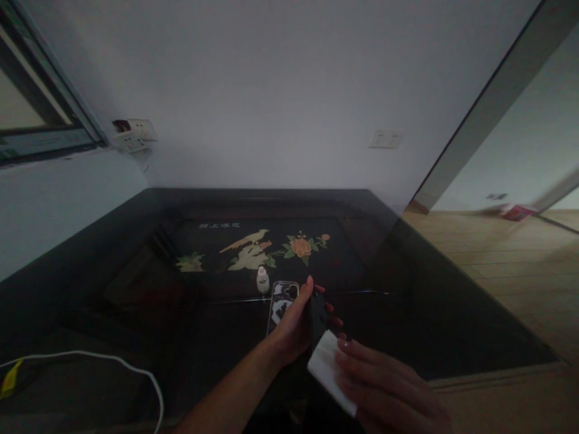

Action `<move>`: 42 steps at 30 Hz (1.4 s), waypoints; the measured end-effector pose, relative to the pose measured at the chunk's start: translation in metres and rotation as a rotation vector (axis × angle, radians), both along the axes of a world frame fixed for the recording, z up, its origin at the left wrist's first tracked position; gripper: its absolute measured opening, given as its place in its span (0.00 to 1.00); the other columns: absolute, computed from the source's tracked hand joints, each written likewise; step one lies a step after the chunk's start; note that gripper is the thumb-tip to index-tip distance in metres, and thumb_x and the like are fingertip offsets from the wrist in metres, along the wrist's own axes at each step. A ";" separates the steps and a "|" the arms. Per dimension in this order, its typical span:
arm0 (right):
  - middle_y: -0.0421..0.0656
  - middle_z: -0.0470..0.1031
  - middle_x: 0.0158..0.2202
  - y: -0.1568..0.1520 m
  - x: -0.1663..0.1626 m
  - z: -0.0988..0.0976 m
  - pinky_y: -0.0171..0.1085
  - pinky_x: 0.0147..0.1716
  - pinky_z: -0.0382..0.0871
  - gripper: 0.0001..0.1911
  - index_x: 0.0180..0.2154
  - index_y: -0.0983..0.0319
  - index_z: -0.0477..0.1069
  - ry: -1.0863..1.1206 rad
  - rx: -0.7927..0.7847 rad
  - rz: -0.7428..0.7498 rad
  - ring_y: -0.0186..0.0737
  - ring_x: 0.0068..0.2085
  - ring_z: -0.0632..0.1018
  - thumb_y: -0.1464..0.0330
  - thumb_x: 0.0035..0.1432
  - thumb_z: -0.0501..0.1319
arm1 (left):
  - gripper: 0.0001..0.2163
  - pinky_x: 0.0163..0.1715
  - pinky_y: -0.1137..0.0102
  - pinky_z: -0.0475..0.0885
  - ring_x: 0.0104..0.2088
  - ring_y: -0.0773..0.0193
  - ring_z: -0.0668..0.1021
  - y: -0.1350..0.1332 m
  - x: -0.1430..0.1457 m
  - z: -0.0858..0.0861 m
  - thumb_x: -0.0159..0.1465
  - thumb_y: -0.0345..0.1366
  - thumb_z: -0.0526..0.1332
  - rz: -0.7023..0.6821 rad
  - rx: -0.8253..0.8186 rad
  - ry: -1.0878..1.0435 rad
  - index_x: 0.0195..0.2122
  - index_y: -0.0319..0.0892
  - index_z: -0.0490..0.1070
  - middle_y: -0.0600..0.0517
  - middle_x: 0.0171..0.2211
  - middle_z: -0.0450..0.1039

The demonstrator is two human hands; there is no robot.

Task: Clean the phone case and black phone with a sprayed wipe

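The left hand (293, 330) grasps a slim, flat, dark slab shaped like a phone (318, 312), thumb along its near side and fingers curled around the far edge, so the slab stands steeply tilted in that grip. Just right of and nearer than this hand, the right hand (384, 383) pinches a folded white tissue or cloth (330, 369) between thumb and fingers. The white piece overlaps the slab's lower end in view; whether the two touch, I cannot tell.

Just left of the left hand, and partly hidden by it, a clear phone case with white patches (280, 301) lies on a glossy black tabletop (434, 313). Beyond the case, farther from the hand, stands a small transparent bottle with a white cap (263, 281). Beyond both hands, an orange flower with green leaves (301, 246) decorates the tabletop. Well left of the left hand runs a white cable (81, 352).
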State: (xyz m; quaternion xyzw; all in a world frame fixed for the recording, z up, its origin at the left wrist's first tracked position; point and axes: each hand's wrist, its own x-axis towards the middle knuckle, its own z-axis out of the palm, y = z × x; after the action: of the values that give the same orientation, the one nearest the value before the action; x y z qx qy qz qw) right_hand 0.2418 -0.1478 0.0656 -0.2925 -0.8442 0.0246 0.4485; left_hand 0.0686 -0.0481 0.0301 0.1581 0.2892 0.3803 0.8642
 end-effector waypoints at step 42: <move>0.42 0.85 0.46 -0.006 0.009 -0.016 0.29 0.46 0.80 0.19 0.51 0.55 0.75 -0.021 -0.193 0.061 0.36 0.45 0.86 0.78 0.62 0.61 | 0.23 0.29 0.61 0.79 0.25 0.59 0.81 0.004 -0.007 0.004 0.66 0.60 0.57 0.010 0.048 0.085 0.49 0.46 0.63 0.50 0.37 0.76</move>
State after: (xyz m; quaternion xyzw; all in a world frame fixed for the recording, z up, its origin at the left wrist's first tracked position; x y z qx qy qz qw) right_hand 0.2507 -0.1541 0.0494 -0.3087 -0.8510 0.1163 0.4087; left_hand 0.0616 -0.0437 0.0342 0.1935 0.3173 0.3843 0.8451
